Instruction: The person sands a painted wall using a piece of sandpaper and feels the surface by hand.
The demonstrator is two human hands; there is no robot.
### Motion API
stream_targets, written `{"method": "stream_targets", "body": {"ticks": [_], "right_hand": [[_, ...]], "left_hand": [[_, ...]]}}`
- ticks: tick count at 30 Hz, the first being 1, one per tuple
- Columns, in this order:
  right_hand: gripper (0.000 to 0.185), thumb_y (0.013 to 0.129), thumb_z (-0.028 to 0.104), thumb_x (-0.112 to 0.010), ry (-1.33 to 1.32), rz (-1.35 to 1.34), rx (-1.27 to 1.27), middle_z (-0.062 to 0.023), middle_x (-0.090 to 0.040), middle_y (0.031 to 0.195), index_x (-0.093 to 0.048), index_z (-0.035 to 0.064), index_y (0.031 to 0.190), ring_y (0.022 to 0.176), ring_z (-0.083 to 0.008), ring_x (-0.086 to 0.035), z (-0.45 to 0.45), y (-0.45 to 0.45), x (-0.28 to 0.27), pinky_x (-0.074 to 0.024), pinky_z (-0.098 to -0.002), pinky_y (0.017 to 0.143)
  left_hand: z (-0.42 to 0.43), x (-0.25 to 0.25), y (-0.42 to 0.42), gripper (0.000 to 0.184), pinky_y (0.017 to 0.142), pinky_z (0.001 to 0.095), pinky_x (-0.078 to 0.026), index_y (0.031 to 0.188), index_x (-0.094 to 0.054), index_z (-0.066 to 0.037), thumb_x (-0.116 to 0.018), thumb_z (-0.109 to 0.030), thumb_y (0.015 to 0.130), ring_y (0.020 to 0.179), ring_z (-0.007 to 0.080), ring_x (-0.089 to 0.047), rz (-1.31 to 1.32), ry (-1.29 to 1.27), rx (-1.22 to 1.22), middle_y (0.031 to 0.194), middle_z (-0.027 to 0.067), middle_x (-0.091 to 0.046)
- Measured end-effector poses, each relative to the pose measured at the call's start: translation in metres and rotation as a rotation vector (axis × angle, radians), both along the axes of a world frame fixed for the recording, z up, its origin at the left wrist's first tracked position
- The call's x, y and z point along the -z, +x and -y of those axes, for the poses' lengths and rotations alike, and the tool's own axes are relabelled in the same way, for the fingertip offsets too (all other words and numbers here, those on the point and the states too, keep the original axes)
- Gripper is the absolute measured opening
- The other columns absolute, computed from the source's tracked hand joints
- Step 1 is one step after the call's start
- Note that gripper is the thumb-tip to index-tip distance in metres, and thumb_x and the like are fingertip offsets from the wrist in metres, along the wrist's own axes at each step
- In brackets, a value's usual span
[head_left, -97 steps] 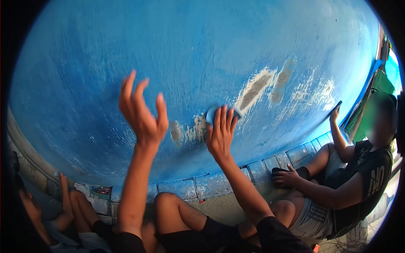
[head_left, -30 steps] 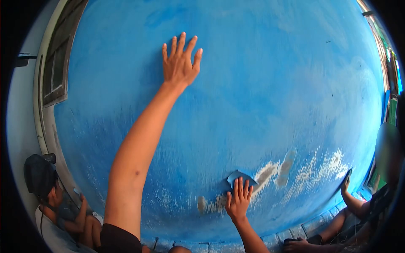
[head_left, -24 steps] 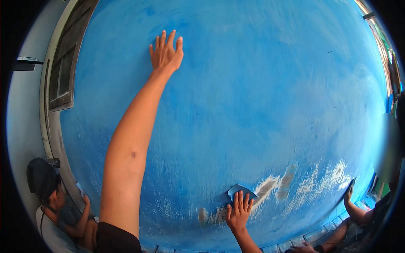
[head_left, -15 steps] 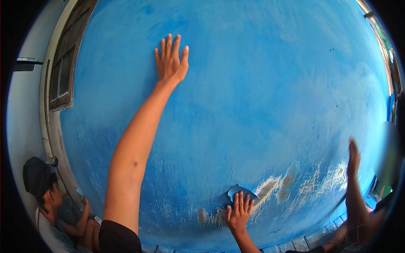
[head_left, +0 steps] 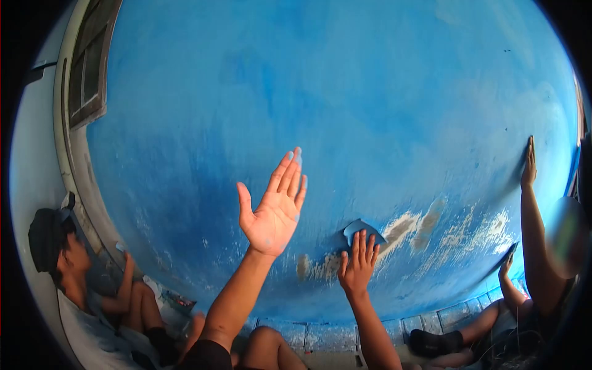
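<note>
My left hand (head_left: 269,216) is off the blue wall (head_left: 370,111), palm turned towards me and fingers stretched. It holds nothing, and blue dust marks its fingertips and palm. My right hand (head_left: 359,266) presses a curled blue-grey sheet of sandpaper (head_left: 354,230) to the wall, its fingers laid over the lower part of the sheet. Directly beside the sandpaper is a scraped patch (head_left: 401,229) where the paint is gone and white and grey show.
A person in a dark cap (head_left: 46,240) sits at left, a small pale piece (head_left: 119,246) in hand. At right, another person's hand (head_left: 529,163) rests on the wall; a lower hand (head_left: 508,262) is near it. A window (head_left: 91,68) stands upper left; grey tiles (head_left: 330,336) line the base.
My left hand has come off the wall, dropped lower and turned its palm to me. My right hand stays on the sandpaper. The view tilts down; a hand at right now reaches higher.
</note>
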State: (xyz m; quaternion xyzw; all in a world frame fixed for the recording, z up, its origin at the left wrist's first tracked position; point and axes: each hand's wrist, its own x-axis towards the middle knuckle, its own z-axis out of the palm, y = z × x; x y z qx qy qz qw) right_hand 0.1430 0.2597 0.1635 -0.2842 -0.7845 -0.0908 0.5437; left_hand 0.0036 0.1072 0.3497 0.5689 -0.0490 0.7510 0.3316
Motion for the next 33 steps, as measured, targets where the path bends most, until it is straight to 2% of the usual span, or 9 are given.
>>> {"method": "stream_targets", "body": {"ticks": [10,12,13,15,17,20,23,30,33], "right_hand": [[0.050,0.102,0.027,-0.038,0.011,0.054,0.041,-0.0098,-0.036,0.155,-0.038,0.0068,0.148,0.145,-0.0330,-0.026,0.006,0.009,0.000,-0.0159,-0.0492,0.118],[0.051,0.103,0.027,-0.036,-0.003,0.088,0.039,-0.0106,-0.034,0.155,-0.036,0.0070,0.149,0.146,-0.0337,-0.024,0.006,0.012,0.000,-0.0152,-0.0489,0.119],[0.051,0.103,0.027,-0.036,-0.006,0.092,0.042,-0.0106,-0.034,0.155,-0.036,0.0070,0.149,0.146,-0.0337,-0.024,0.006,0.014,0.000,-0.0152,-0.0489,0.119],[0.050,0.102,0.029,-0.038,0.012,0.077,0.030,-0.0079,-0.037,0.154,-0.039,0.0092,0.148,0.145,-0.0311,-0.027,0.007,0.017,0.001,-0.0169,-0.0486,0.119],[0.050,0.103,0.030,-0.038,0.022,0.098,0.046,-0.0076,-0.036,0.155,-0.038,0.0096,0.149,0.145,-0.0309,-0.027,0.005,0.020,0.010,-0.0165,-0.0485,0.119],[0.050,0.103,0.030,-0.037,-0.004,0.120,0.062,-0.0074,-0.034,0.156,-0.037,0.0096,0.149,0.146,-0.0305,-0.025,0.005,0.025,0.020,-0.0155,-0.0483,0.119],[0.050,0.103,0.029,-0.037,-0.017,0.138,0.063,-0.0076,-0.034,0.156,-0.036,0.0096,0.150,0.147,-0.0305,-0.024,0.007,0.028,0.022,-0.0150,-0.0484,0.119],[0.052,0.105,0.033,-0.032,-0.012,0.125,0.041,-0.0104,-0.028,0.158,-0.030,0.0097,0.152,0.148,-0.0323,-0.020,0.008,0.022,0.024,-0.0131,-0.0482,0.119],[0.053,0.105,0.033,-0.032,-0.023,0.127,0.035,-0.0097,-0.027,0.159,-0.030,0.0101,0.152,0.148,-0.0320,-0.019,0.007,0.022,0.025,-0.0126,-0.0478,0.119]], "left_hand": [[0.038,0.021,0.002,0.086,0.123,0.0376,0.001,0.154,-0.006,-0.001,-0.024,-0.064,0.098,0.150,0.0194,0.007,0.222,-0.036,0.310,0.163,0.0090,0.000],[0.045,0.023,0.005,0.079,0.118,0.0372,-0.028,0.142,-0.038,0.005,-0.032,-0.061,0.098,0.144,0.0229,-0.030,0.242,-0.165,0.194,0.151,0.0199,-0.037],[0.045,0.032,-0.002,0.079,0.118,0.0372,-0.028,0.142,-0.038,0.005,-0.032,-0.061,0.098,0.144,0.0229,-0.030,0.246,-0.168,0.197,0.151,0.0199,-0.037],[0.047,0.057,-0.019,0.054,0.077,0.0303,-0.056,0.097,-0.064,0.001,-0.045,-0.049,0.100,0.096,0.0203,-0.070,-0.177,-0.551,-0.466,0.099,0.0171,-0.070],[0.047,0.083,0.000,0.046,0.040,0.0257,-0.036,0.061,-0.052,-0.005,-0.055,-0.031,0.099,0.045,0.0095,-0.053,-0.245,-0.580,-0.892,0.055,0.0007,-0.056],[0.053,0.119,0.020,0.045,0.042,0.0258,-0.023,0.057,-0.046,-0.007,-0.059,-0.025,0.096,0.044,0.0063,-0.035,-0.335,-0.444,-0.814,0.053,-0.0035,-0.043],[0.079,0.112,0.044,0.042,0.045,0.0274,-0.022,0.057,-0.042,-0.007,-0.063,-0.019,0.091,0.047,0.0076,-0.031,-0.526,-0.415,-0.834,0.053,-0.0030,-0.037],[0.136,0.077,0.060,0.042,0.045,0.0299,-0.023,0.057,-0.039,-0.007,-0.072,-0.018,0.080,0.045,0.0130,-0.033,-0.569,-0.113,-0.711,0.052,0.0018,-0.032],[0.145,0.076,0.062,0.042,0.045,0.0319,-0.025,0.056,-0.038,-0.008,-0.074,-0.017,0.076,0.045,0.0163,-0.034,-0.388,0.097,-0.574,0.054,0.0032,-0.033]]}}
